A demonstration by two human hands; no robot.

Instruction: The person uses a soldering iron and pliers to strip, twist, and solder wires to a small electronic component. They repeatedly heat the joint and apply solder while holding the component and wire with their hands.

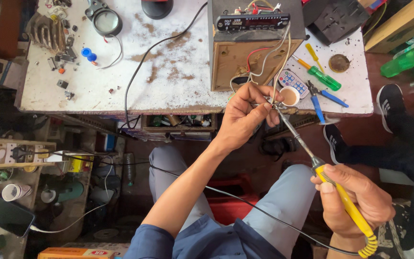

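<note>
Right hand (pixel 353 204): clenched around yellow-handled metal soldering iron (pixel 341 194), tip meeting thin pale wires (pixel 269 101) pinched in left hand (pixel 245 115), just beside white speckled counter (pixel 168 57) edge, below wooden speaker box (pixel 238 57).

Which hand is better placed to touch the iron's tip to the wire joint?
Right. The right hand already grips the soldering iron, its tip at the wires pinched in the left hand, which looks fully occupied holding them.
</note>
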